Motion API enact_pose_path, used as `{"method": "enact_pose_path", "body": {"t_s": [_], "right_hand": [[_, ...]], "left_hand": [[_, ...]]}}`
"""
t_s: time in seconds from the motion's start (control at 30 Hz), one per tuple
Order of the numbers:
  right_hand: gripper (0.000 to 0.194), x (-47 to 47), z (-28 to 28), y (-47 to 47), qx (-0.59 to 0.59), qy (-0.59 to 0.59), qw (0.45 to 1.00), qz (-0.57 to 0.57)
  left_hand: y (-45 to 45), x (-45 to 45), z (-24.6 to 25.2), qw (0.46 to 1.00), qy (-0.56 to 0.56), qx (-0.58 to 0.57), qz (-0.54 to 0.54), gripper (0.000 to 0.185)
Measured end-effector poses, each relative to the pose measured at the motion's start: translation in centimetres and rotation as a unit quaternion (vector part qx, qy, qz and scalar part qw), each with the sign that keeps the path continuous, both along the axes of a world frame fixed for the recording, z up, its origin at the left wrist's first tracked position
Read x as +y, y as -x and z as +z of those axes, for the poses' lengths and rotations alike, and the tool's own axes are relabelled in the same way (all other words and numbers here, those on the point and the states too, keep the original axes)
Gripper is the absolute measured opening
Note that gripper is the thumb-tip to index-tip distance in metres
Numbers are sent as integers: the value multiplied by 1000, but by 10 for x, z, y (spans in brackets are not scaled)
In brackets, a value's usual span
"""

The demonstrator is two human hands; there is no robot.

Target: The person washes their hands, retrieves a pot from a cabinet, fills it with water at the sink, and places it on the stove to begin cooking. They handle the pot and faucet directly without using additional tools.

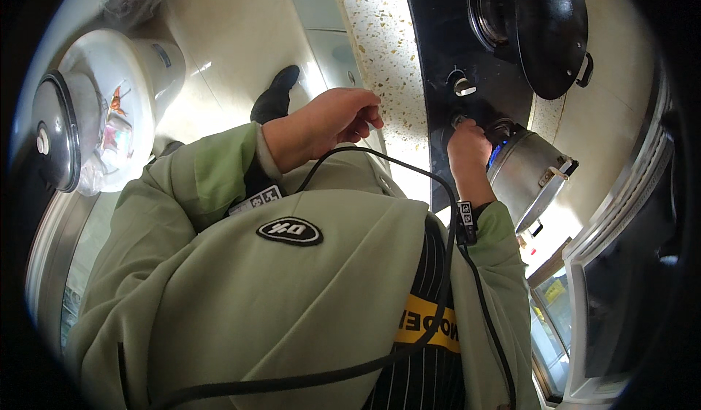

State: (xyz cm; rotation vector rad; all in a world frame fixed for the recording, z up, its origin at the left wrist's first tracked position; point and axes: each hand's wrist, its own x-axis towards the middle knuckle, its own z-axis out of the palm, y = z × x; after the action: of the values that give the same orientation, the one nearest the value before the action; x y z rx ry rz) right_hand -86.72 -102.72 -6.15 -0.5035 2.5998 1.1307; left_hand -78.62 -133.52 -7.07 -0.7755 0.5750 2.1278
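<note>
My right hand [470, 144] reaches over the black glass gas cooktop [441, 26], its fingers closed on a burner knob [458, 120] at the near edge. Beside that hand, a blue flame [495, 152] burns under a metal pot [520, 161] with a lid [539, 204]. A second knob [464, 86] sits farther along the cooktop, near a black wok [553, 32] by the other burner. My left hand [342, 117] hovers near the edge of the speckled countertop [383, 43], fingers loosely curled and holding nothing.
Pale cabinet doors [331, 54] stand below the counter. At the left, a white round container [143, 109] holds small items, with a dark-rimmed lidded pot [68, 130] beside it. A black cable [452, 213] loops across my front between the arms. A window frame [553, 322] is at the lower right.
</note>
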Motion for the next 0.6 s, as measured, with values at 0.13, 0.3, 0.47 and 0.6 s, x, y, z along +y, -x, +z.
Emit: {"method": "enact_pose_path", "body": {"t_s": [0.13,0.3,0.47,0.6], "right_hand": [[19,-1,2,1,-20,1,1000,-16],[14,7,-3,0,-1,0,1000,12],[13,15,-9,1,17,7,999,31],[12,12,-9,0,19,4,999,32]], "left_hand": [[2,2,-4,1000,5,-13,-2,18],[5,4,-4,1000,-1,-10,-13,18],[9,8,0,1000,0,-14,-24,19],[10,10,-1,999,7,-18,-29,19]]}}
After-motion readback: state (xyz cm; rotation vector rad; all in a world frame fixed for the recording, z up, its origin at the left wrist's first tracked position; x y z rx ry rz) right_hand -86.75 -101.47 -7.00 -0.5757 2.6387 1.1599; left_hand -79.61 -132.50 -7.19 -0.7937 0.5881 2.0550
